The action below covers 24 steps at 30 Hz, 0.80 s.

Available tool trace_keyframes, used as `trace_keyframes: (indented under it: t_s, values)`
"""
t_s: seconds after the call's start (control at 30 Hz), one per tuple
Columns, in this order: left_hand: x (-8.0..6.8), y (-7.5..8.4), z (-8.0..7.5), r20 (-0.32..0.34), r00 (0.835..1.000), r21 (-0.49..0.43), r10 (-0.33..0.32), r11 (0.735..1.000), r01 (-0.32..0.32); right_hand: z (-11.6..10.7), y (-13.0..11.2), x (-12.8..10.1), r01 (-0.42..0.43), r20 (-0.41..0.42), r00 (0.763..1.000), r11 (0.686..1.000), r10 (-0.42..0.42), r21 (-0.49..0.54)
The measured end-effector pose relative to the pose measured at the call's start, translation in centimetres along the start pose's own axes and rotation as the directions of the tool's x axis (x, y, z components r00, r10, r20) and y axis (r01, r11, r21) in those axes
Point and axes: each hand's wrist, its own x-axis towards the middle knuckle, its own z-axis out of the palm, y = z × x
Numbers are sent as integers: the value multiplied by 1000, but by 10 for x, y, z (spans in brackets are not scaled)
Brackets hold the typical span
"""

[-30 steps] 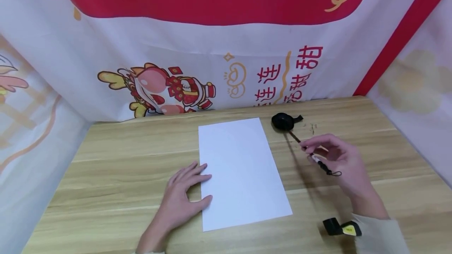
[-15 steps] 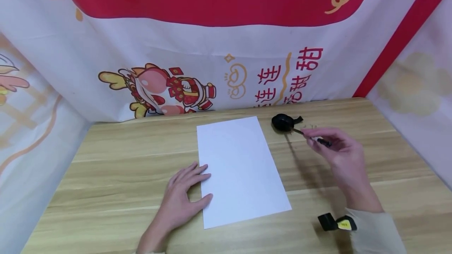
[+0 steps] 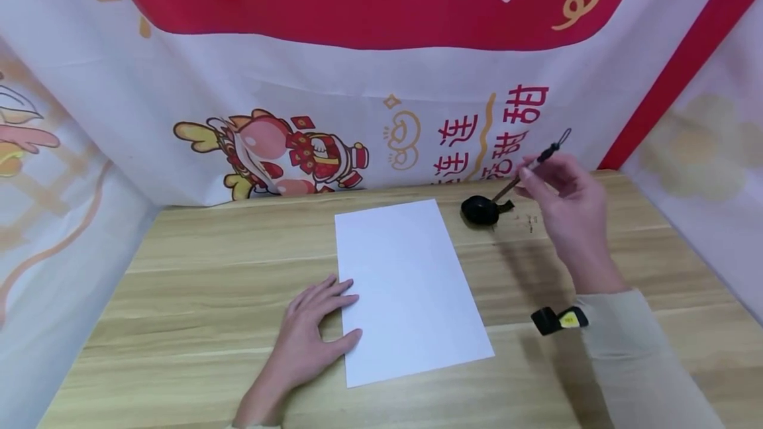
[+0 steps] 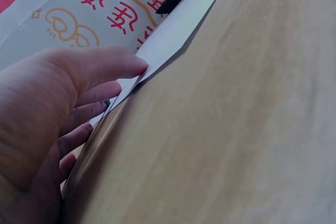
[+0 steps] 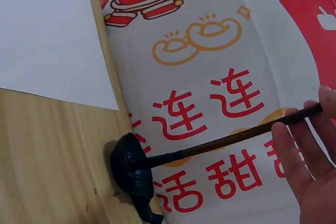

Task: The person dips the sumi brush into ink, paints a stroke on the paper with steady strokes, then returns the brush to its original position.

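While left hand (image 3: 304, 339) flattens paper (image 3: 408, 286), right hand (image 3: 566, 200) (raised) tilts brush (image 3: 527, 171).

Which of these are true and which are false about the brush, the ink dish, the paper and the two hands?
1. The right hand holds a brush. True.
2. The brush tip is on the white paper. False: it dips into the black ink dish.
3. The left hand rests flat at the paper's edge. True.
4. The paper has writing on it. False: it is blank.
5. The ink dish sits left of the paper. False: it sits to its right on the wooden table.
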Motion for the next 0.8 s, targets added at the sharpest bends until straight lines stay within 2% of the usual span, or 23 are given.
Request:
trace_keyframes:
  t_s: [0.1,0.17,0.27,0.4,0.5,0.67,0.8]
  values:
    - [-1,1,0,1,1000,-5,-9,1000,9,8,0,10,49,-48,997,991,-55,-121]
    - [-1,1,0,0,1000,-7,-15,1000,15,13,0,15,108,-65,990,971,-124,-213]
    - [-2,2,-1,-2,1000,-11,-22,1000,22,20,1,22,204,-39,973,928,-227,-312]
    - [-2,2,0,-1,1000,-8,-22,1000,22,25,3,32,308,40,946,851,-322,-425]
    - [-2,1,0,1,1000,-5,-20,1000,20,28,5,38,305,78,949,832,-304,-463]
    - [-4,1,-2,12,1000,2,-28,1000,28,33,10,43,248,97,968,838,-231,-487]
    - [-3,3,-3,18,999,8,-31,1000,30,38,9,44,253,97,967,837,-236,-485]
